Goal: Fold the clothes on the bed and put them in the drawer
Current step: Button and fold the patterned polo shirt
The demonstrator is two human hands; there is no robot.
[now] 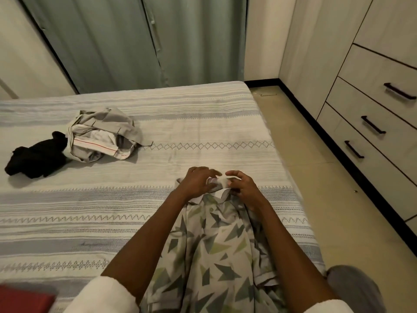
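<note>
On the bed [203, 136], near its right edge, our left hand [196, 184] and right hand [244, 188] both pinch the collar [222, 185] of the patterned shirt [209, 251]. We should square that collar flat before folding. Two more garments, grey [101, 134] and black [36, 158], wait well apart; the drawers [370, 123] stand shut.
</note>
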